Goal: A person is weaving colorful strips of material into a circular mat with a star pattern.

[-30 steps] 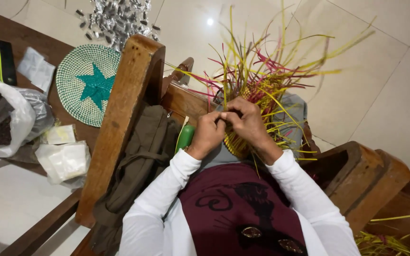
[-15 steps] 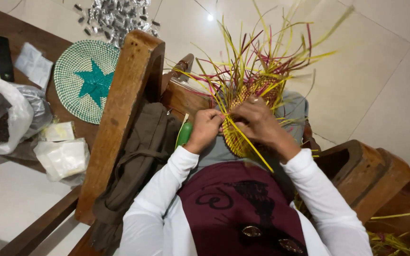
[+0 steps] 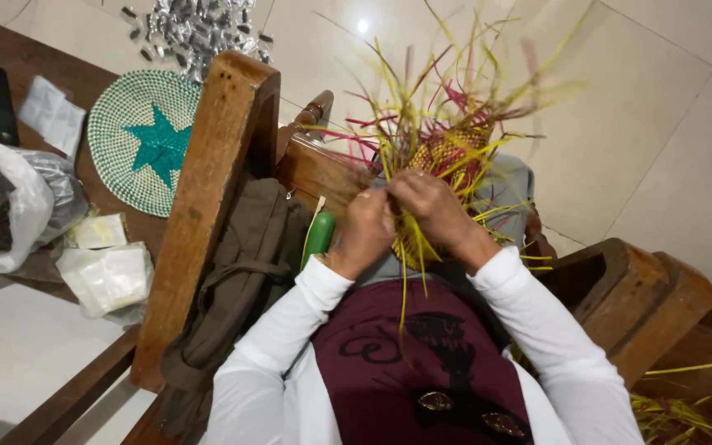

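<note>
— Largest item first?

— Wooden chair (image 3: 208, 198), its thick arm running from twelve down to seven o'clock of the seated person. Dark wooden bench (image 3: 59, 78) beyond it, at nine to eleven o'clock.

— On the bench?

— Round woven mat (image 3: 140, 140), pale green with a teal star; a white plastic bag (image 3: 6, 206) of dark stuff at nine o'clock; small clear packets (image 3: 109, 276) beside it. An olive cloth bag (image 3: 245, 272) hangs over the chair seat.

— And the work itself?

— Half-woven basket (image 3: 442, 156), yellow and pink strips bristling upward, on the lap at twelve o'clock. It sits higher and more upright than half a second ago, when it leaned over the hands.

— Hands?

— Left hand (image 3: 368, 231) and right hand (image 3: 434, 210) have drawn together, touching, both pinched shut on strips at the basket's lower edge. Before, the right lay spread across the weave. I'd judge one strip has just been tucked and pulled tight; a loose yellow strip (image 3: 405, 288) now hangs toward six o'clock.

— Smallest?

— A green tube (image 3: 320, 235) by the left wrist.
</note>
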